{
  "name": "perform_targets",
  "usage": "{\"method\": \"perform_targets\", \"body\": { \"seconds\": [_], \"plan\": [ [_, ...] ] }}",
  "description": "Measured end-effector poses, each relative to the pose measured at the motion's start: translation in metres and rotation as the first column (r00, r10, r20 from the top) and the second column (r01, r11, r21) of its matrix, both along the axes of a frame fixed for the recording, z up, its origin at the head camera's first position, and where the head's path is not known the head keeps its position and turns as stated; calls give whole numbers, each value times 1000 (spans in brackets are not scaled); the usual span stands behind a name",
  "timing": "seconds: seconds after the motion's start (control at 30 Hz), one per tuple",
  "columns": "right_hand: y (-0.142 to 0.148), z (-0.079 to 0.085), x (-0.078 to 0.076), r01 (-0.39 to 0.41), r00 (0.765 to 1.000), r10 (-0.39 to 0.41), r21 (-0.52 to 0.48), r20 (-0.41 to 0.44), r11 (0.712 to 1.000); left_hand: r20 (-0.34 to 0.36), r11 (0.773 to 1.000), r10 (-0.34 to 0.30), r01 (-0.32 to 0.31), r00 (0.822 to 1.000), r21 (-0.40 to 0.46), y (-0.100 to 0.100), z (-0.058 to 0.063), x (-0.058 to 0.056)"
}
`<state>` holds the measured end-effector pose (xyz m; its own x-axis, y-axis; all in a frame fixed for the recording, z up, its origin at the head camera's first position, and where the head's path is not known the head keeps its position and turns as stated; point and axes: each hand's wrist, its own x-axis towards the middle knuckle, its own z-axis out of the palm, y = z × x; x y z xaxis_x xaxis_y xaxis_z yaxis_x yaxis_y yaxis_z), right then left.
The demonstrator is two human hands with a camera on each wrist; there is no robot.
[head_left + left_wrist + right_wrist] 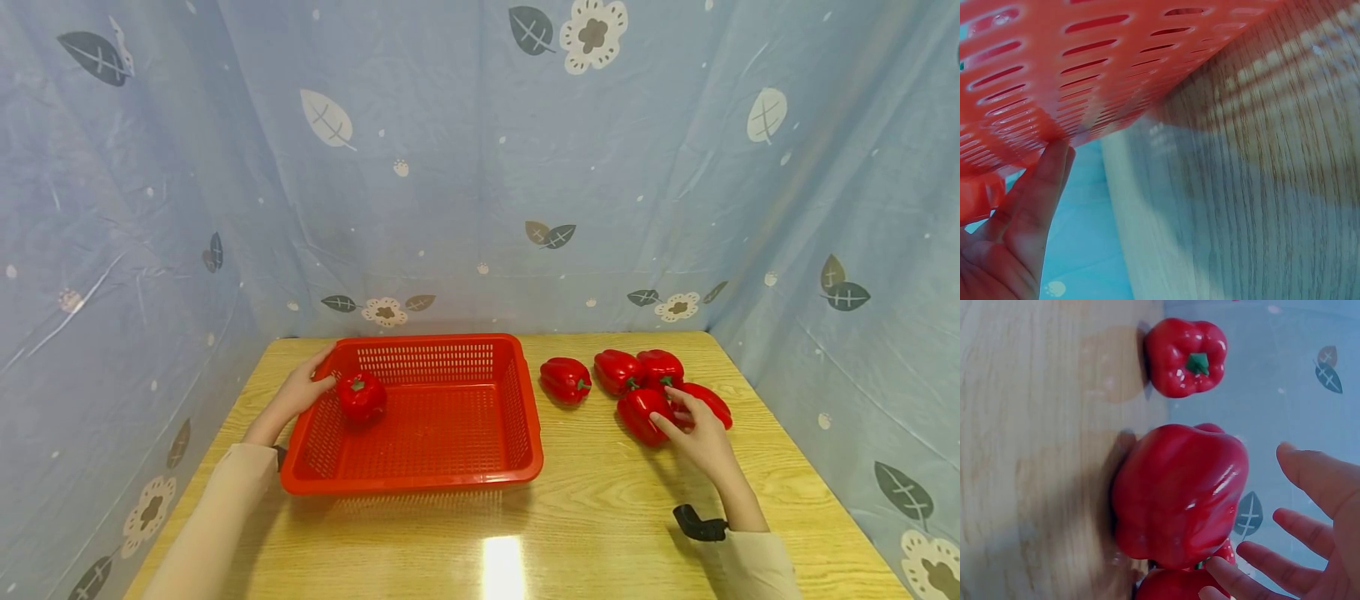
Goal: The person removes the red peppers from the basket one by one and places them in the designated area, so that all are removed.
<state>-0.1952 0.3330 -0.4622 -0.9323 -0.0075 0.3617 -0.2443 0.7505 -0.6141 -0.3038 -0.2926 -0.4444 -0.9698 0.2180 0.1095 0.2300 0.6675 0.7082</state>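
Observation:
My left hand (298, 390) grips the left rim of a red plastic basket (412, 482), thumb on the inner side. In the left wrist view its fingers (1047, 181) lie against the slotted outer wall. Inside the basket, near that hand, sits a red bell pepper (362, 397) with a green stem. My right hand (703, 435) is over the nearest bell pepper (640, 416) of a cluster on the right. In the right wrist view its fingers are spread, and the thumb (1310, 469) stands apart from that pepper (1179, 494).
One bell pepper (566, 381) lies alone just right of the basket. Two more peppers (618, 372) (660, 367) lie behind the nearest one, and another (708, 403) is partly hidden by the right hand. Blue patterned curtains (450, 183) enclose the wooden table (600, 533).

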Motion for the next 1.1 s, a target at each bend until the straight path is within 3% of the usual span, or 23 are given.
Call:
{"method": "perform_targets", "body": {
  "seconds": [0.5,0.9,1.1],
  "plan": [
    [-7,23,-6,-8,1000,8,-22,0,1000,15,1000,9,-9,1000,-13,0,3,0],
    [-13,30,-15,-27,999,27,-21,29,999,13,1000,18,-17,1000,-14,1,2,0],
    [-22,35,-22,-51,999,51,-19,-7,999,2,1000,10,-10,1000,-14,1,3,0]
  ]
}}
